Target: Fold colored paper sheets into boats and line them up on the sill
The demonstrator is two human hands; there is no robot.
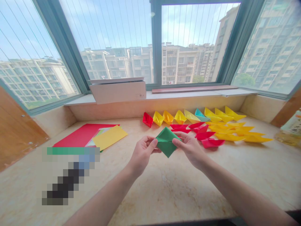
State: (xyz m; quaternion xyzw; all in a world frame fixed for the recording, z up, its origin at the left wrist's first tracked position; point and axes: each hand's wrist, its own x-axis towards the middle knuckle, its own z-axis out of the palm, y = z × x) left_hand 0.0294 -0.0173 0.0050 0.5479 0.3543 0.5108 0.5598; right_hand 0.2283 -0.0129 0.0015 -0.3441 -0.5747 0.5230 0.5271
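A folded green paper piece [166,142], diamond-shaped, hangs just above the marble sill between both my hands. My left hand [142,151] pinches its left corner with thumb and fingers closed. My right hand [191,148] pinches its right corner the same way. Beyond them stands a row of finished paper boats: a red boat [147,119], several yellow boats [180,116] and one teal boat [200,115]. Flatter red folded pieces [204,135] and yellow folded pieces [237,133] lie to the right of my right hand.
A stack of flat coloured sheets, red [80,136] under yellow [110,137], lies at the left. A white cardboard box [118,90] sits on the window ledge. A blurred-out object [68,175] lies at the near left. A bottle [291,128] stands at the right edge.
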